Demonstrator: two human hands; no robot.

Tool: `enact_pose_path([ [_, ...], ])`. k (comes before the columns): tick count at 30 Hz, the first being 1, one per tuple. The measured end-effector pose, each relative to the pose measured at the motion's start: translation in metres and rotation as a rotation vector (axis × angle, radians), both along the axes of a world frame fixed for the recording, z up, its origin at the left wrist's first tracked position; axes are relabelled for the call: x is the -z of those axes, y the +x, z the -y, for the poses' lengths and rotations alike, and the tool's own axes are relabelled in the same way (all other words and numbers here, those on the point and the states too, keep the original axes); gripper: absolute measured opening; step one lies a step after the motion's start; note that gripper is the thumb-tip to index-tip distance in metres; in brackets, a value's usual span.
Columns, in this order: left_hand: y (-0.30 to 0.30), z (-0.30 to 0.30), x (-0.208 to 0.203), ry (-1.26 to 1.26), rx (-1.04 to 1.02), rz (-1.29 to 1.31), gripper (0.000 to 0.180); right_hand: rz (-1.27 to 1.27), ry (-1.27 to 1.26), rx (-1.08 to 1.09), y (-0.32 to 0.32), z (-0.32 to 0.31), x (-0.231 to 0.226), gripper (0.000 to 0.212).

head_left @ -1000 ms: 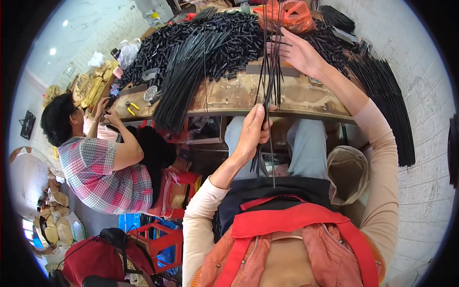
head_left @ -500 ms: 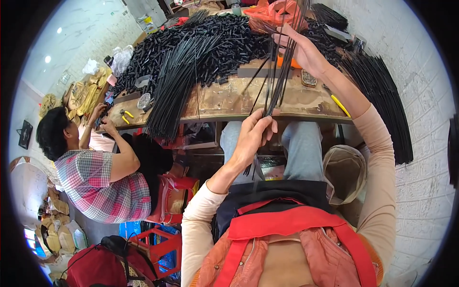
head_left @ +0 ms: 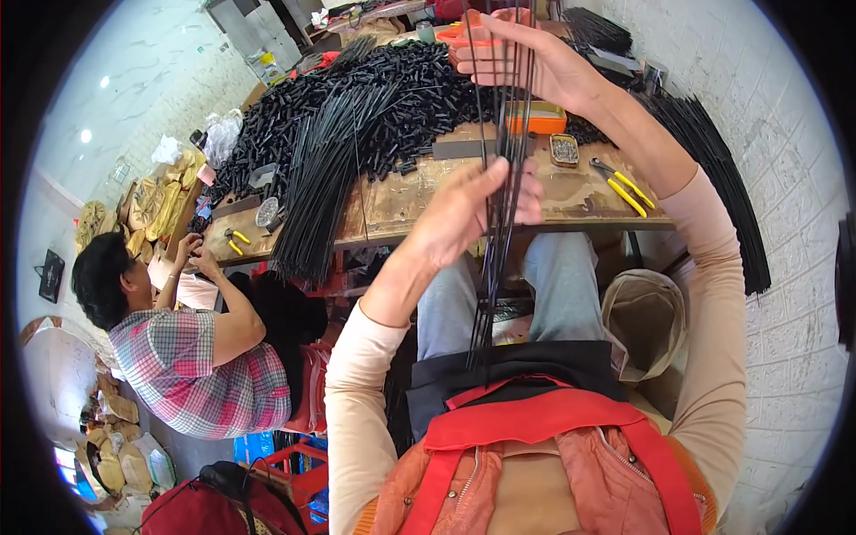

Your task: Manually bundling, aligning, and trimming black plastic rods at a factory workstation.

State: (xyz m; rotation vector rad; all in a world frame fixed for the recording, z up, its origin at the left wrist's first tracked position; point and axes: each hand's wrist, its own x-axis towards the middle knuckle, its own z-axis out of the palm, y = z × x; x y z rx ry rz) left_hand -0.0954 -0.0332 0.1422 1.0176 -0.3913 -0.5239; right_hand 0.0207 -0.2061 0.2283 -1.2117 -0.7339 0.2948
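Observation:
My left hand (head_left: 464,209) is closed loosely around a bundle of thin black rods (head_left: 490,267) and is slightly blurred. The rods stand nearly upright in the picture, with lower ends above my lap. Higher up, my right hand (head_left: 535,67) has its fingers stretched out flat, and the upper part of the rods crosses them. An orange tray (head_left: 539,125) lies behind the rods. Beside it is a small box of tiny metal pieces (head_left: 564,150). Yellow-handled pliers (head_left: 626,192) rest on the workbench (head_left: 401,201) to the right.
A large pile of short black pieces (head_left: 410,80) covers the back of the bench. Long black rods lie in bundles at left (head_left: 325,178) and right (head_left: 722,178). A co-worker (head_left: 201,348) sits at left near other pliers (head_left: 235,239). A beige bag (head_left: 642,321) stands by my right knee.
My left hand has moved up along the rods, and its fingers have loosened. The right hand has risen slightly and opened flatter. The rods now stand more upright, spreading less.

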Motion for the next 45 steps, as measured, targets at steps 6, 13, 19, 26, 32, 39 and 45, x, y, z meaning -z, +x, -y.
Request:
enact_pose_path([
  [6, -0.008, -0.002, 0.018, 0.029, 0.035, -0.086, 0.036, -0.224, 0.047, -0.154, -0.014, 0.004, 0.021, 0.026],
  [13, -0.008, 0.007, 0.02, 0.03, -0.032, -0.141, 0.043, -0.124, 0.063, -0.078, -0.006, 0.004, 0.028, 0.04],
  [19, -0.016, -0.003, 0.005, 0.145, -0.141, 0.028, 0.034, -0.114, -0.039, -0.12, -0.067, -0.001, 0.038, 0.042],
  [26, -0.042, 0.0, 0.023, 0.025, -0.114, -0.137, 0.043, -0.23, -0.043, -0.13, -0.073, 0.006, 0.046, 0.041],
  [32, -0.036, 0.008, 0.019, -0.02, -0.063, -0.096, 0.042, -0.144, -0.021, -0.099, -0.076, 0.009, 0.045, 0.04],
  [39, -0.01, 0.006, 0.007, -0.002, -0.049, 0.033, 0.042, -0.163, -0.15, -0.115, -0.068, 0.01, 0.032, 0.036],
  [45, 0.023, -0.012, 0.029, -0.251, 0.11, -0.151, 0.062, 0.075, -0.261, -0.023, -0.07, 0.008, 0.026, 0.029],
])
